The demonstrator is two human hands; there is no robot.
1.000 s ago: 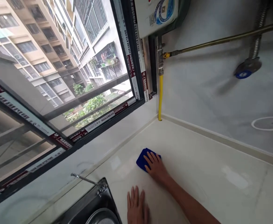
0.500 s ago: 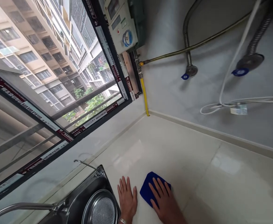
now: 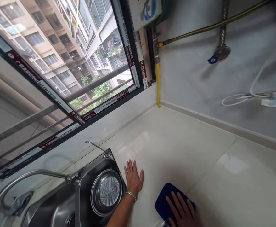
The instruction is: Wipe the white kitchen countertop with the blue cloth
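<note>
Head view, only camera. Right hand [image 3: 183,217] lies over the blue cloth [image 3: 163,200], fingers spread, palm side down on it; nothing pinched as far as shown (heel of the hand is cut off by the frame). Cloth is on the tabletop [image 3: 180,135], toward its near edge, which is out of view, and well apart from the far corner where the yellow pipe [image 3: 158,85] comes down. A seam [image 3: 205,173] in the tabletop runs toward the cloth.

Left hand [image 3: 133,179] is flat on the tabletop with fingers fanned, just beside the right edge of the sink [image 3: 59,208]. No object in it; reads as a brace. Bracelet [image 3: 132,196] at that wrist. Round metal dish [image 3: 109,190] sits in the sink's right bowl, clear of both hands.

Step in hand, by judgement: wiping the tabletop, stroke at its near end. Another pass would call for even pressure through spread fingers, cloth kept flat, and some room left at the sink edge.

Versus a second ago: cloth was farther out toward the long edge under the window [image 3: 111,105]; now drawn well back toward the near edge. Left hand holds about the same spot by the sink. Camera has swung too, so more sink shows.
</note>
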